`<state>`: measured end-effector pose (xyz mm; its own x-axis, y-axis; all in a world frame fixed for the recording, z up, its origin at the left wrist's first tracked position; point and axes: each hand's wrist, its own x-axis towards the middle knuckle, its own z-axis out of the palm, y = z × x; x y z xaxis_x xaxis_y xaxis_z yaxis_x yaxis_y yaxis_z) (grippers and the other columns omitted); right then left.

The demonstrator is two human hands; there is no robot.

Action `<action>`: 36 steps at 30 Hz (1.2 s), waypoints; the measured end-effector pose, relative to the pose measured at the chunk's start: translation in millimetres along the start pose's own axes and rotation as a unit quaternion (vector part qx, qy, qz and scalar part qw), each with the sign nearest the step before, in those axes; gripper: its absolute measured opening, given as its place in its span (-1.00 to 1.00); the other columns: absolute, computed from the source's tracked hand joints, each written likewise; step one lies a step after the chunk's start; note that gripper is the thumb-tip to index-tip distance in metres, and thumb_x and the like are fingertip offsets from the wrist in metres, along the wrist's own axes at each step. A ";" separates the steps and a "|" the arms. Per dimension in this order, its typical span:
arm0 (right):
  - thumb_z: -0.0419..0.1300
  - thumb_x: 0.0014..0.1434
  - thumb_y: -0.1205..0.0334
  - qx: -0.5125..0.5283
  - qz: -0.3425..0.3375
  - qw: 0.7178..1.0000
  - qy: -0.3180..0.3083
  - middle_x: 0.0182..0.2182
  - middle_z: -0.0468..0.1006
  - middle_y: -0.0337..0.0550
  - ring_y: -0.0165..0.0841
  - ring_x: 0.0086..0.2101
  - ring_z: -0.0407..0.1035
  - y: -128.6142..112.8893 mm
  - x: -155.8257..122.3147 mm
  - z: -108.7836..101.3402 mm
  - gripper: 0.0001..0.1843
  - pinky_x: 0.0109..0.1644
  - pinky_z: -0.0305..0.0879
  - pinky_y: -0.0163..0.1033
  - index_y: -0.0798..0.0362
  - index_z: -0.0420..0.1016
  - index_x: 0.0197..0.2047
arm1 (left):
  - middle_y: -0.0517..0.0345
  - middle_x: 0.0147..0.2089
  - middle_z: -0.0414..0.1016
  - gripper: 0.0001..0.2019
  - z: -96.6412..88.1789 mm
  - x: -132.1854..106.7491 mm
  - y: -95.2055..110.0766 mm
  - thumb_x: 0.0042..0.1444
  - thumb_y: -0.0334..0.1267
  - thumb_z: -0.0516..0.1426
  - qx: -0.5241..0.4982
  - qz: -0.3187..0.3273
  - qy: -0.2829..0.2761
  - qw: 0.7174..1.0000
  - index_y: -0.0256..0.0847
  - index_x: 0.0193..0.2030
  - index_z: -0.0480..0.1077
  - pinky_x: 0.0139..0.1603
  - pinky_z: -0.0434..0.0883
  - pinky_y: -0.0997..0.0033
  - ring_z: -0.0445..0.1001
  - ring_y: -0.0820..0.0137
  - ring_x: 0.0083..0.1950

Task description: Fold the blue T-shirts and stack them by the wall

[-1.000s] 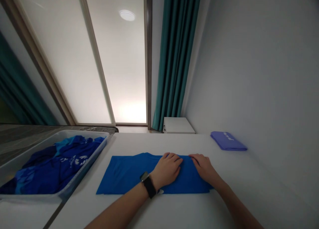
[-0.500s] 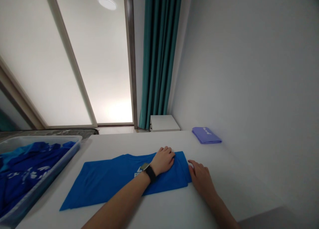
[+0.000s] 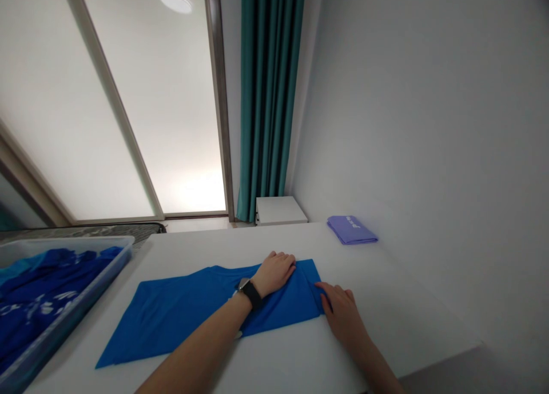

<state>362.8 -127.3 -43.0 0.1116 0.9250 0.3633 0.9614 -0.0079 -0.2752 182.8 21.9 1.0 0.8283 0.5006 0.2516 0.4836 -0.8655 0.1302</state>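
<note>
A blue T-shirt (image 3: 171,311), folded into a long strip, lies across the white table. My left hand (image 3: 275,271), with a black-banded watch on its wrist, rests palm down on the shirt right of its middle, pressing the cloth; its forearm covers part of the shirt and most of its white print. At the shirt's right end, my right hand (image 3: 341,308) has thumb and forefinger closed on the edge, and the cloth is creased there. The thumb's exact hold is partly hidden.
On the left stands a translucent plastic bin (image 3: 90,294) holding blue clothes (image 3: 47,291). A folded purple garment (image 3: 351,230) lies at the table's back right, near the wall. Beyond the table (image 3: 184,248) are a small white cabinet (image 3: 281,209), a green curtain (image 3: 270,108) and frosted sliding doors (image 3: 180,108).
My right hand has moved slightly inward, from beside the shirt's right edge to gripping it, and the cloth there has creased. My left hand stays on the shirt. The camera view has shifted slightly.
</note>
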 end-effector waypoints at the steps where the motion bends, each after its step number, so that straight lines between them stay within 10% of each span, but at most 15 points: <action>1: -0.14 0.32 0.33 0.002 0.001 1.000 -0.003 -0.14 0.61 -0.06 -0.23 -0.16 0.43 -0.2 -0.3 -0.3 -0.60 -0.06 0.16 -0.08 -0.03 0.44 0.05 | 0.09 -0.16 0.51 -0.85 0.0 0.1 0.0 0.38 -0.23 -0.03 -0.001 -0.004 -0.004 1.000 -0.18 -0.12 0.33 -0.04 0.27 0.27 0.46 0.29 -0.10; 13: -0.11 0.33 0.35 -0.050 -0.079 0.993 0.077 -0.23 0.52 -0.01 -0.20 -0.19 0.36 -30.9 13.2 -19.6 -0.62 -0.04 0.25 -0.06 0.04 0.49 -0.01 | 0.10 -0.14 0.54 -0.85 1.4 0.8 0.1 0.34 -0.19 0.03 -0.018 -0.021 0.003 1.000 -0.17 -0.12 0.37 -0.05 0.33 0.30 0.49 0.29 -0.09; 23: -0.05 0.38 0.19 -0.015 -0.155 0.987 -0.034 0.27 0.31 -0.05 -0.21 0.25 0.19 -32.8 -2.5 -2.0 -0.51 0.31 0.18 0.05 0.04 0.25 0.32 | 0.07 -0.14 0.56 -0.76 -1.6 -0.8 -11.5 0.39 -0.17 -0.08 -0.017 -0.031 0.008 0.999 -0.17 -0.07 0.36 -0.02 0.33 0.29 0.51 0.29 -0.08; 36: -0.05 0.38 0.10 0.007 -0.150 0.988 -0.037 0.29 0.27 -0.09 -0.21 0.26 0.16 -27.5 -6.9 -0.9 -0.49 0.33 0.15 0.04 -0.05 0.19 0.36 | 0.04 -0.17 0.56 -0.72 -14.3 -4.3 -43.4 0.39 -0.10 -0.07 0.025 -0.056 -0.008 0.998 -0.17 -0.13 0.40 -0.07 0.33 0.30 0.52 0.27 -0.13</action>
<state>335.8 -133.8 -37.1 -0.1978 0.9101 0.3640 0.9446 0.2762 -0.1772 154.2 57.2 8.0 0.7723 0.5948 0.2230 0.5864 -0.8026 0.1095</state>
